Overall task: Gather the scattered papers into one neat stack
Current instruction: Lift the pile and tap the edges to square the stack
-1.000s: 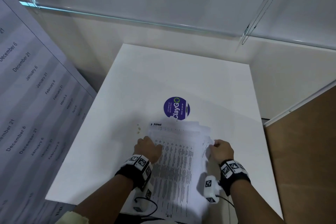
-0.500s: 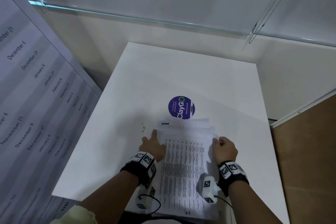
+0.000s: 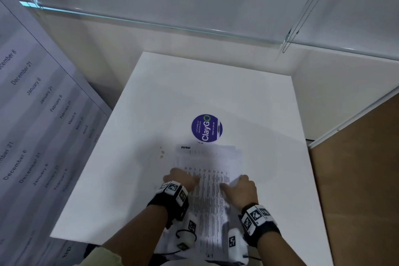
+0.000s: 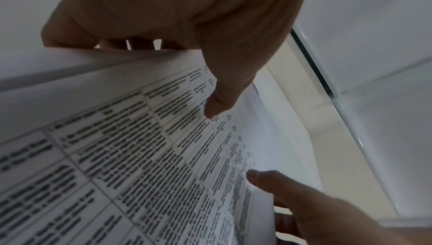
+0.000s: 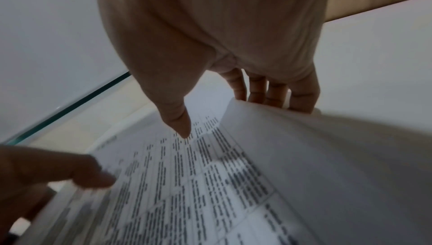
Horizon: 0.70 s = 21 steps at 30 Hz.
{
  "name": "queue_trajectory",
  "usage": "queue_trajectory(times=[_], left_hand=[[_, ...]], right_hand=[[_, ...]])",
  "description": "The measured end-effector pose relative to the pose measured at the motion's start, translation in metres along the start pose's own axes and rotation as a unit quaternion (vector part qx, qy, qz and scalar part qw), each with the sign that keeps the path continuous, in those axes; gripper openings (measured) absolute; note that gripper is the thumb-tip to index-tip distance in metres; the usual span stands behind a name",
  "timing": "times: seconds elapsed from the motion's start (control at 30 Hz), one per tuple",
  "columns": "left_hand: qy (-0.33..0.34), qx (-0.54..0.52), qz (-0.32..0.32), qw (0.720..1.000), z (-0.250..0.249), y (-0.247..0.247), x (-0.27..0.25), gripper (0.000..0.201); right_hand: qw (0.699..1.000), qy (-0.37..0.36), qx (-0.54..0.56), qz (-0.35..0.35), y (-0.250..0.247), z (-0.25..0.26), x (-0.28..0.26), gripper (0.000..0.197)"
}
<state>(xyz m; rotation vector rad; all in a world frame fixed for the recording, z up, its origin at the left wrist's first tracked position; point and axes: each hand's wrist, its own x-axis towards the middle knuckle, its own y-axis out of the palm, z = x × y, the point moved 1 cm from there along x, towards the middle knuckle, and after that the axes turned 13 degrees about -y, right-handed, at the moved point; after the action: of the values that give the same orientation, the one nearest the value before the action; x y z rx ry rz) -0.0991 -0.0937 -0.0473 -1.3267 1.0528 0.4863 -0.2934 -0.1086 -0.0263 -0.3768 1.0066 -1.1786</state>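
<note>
A stack of printed papers [image 3: 208, 170] lies on the white table [image 3: 194, 84], with its near end reaching the table's front edge. My left hand [image 3: 183, 179] grips the stack's left side, thumb [image 4: 219, 105] on the top sheet and fingers under the edge. My right hand [image 3: 237, 185] grips the right side, thumb [image 5: 178, 121] on the print and fingers [image 5: 268, 92] curled behind the raised, bent edge of the papers [image 5: 304, 156]. The far ends of the sheets are slightly fanned.
A round purple ClayGo sticker [image 3: 206, 128] sits on the table just beyond the stack, with small specks [image 3: 162, 154] to the left. A printed date board [image 3: 32, 125] leans at the left. A glass partition [image 3: 151, 21] stands behind and a brown panel [image 3: 356, 179] at the right.
Both hands have closed in on the stack's sides and put their thumbs on the top sheet. The right edge now bends upward. The sheets look more squared than a second ago.
</note>
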Motion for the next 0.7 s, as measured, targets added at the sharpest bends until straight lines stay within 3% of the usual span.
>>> queue_trajectory(times=[0.1,0.2,0.33,0.4,0.43,0.5,0.53,0.6,0.7], left_hand=[[0.052,-0.002,-0.009,0.999,0.008,-0.004,-0.002,0.055],[0.205,-0.073,0.010,0.976,0.016,-0.012,-0.014,0.028],[0.332,-0.202,0.106,0.915,0.023,-0.042,-0.027,0.037],[0.365,-0.237,0.121,0.892,0.020,-0.060,-0.040,0.046],[0.391,-0.240,0.091,0.884,0.016,-0.067,-0.047,0.043],[0.441,-0.227,-0.019,0.868,0.010,-0.075,-0.058,0.035],[0.450,-0.237,-0.065,0.858,0.007,-0.077,-0.064,0.039],[0.457,-0.299,-0.110,0.830,0.001,-0.076,-0.075,0.045],[0.486,-0.369,-0.124,0.782,-0.001,-0.072,-0.092,0.035]], right_hand=[[1.000,-0.006,0.010,-0.003,0.000,-0.009,0.001,0.054],[0.998,0.000,0.067,-0.004,-0.001,-0.021,-0.001,0.072],[0.960,-0.007,0.277,-0.044,-0.033,-0.016,-0.015,0.074],[0.943,-0.080,0.320,-0.028,-0.055,0.003,-0.028,0.044],[0.937,-0.113,0.328,-0.031,-0.065,0.014,-0.033,0.037],[0.923,-0.191,0.326,-0.067,-0.078,0.034,-0.038,0.051],[0.909,-0.227,0.333,-0.103,-0.080,0.040,-0.039,0.048],[0.874,-0.279,0.358,-0.172,-0.084,0.049,-0.043,0.033],[0.844,-0.309,0.378,-0.222,-0.085,0.054,-0.053,0.011]])
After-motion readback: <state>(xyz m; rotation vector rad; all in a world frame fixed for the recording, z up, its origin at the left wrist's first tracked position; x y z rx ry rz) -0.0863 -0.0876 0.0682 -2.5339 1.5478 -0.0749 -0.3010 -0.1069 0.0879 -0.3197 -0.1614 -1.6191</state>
